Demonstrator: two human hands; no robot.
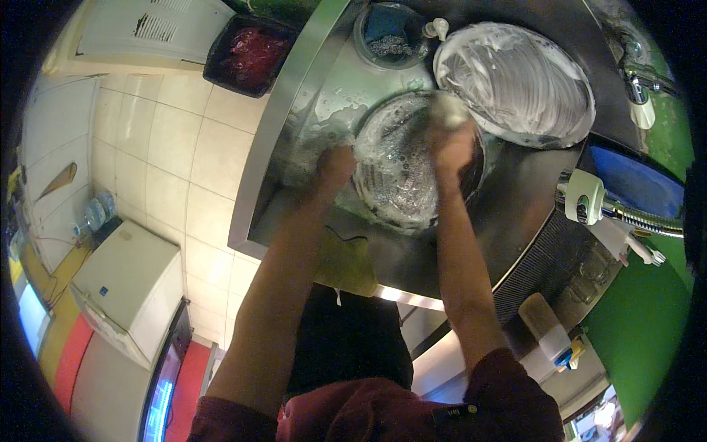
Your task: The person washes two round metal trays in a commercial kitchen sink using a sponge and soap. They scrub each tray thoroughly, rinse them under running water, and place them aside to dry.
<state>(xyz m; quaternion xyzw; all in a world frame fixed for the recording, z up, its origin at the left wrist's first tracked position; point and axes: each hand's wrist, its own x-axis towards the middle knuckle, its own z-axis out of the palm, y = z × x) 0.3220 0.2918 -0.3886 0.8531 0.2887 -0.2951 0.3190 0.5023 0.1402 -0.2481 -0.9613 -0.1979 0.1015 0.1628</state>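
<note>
A round metal tray (397, 193) lies on the wet steel counter, covered in suds and foam. At its left rim is my left hand (338, 161), blurred, with the fingers closed about the edge. My right hand (455, 146) is over the tray's right side, gripping a pale, blurred pad that looks like a sponge (452, 110). Touching or nearly touching the far right of this tray, an oval tray (519, 83) is coated with streaked white lather. Behind both stands a round tub (362, 47) holding a dark blue cloth and a steel-wool scourer (389, 47).
A raised steel rim (293, 110) bounds the counter's left side. A yellow-green cloth (348, 265) drapes over the front edge. At right are a spray tap (585, 196), a blue-bottomed basin (635, 177) and a bottle (544, 326). Beyond the left rim sits a black bin (215, 74).
</note>
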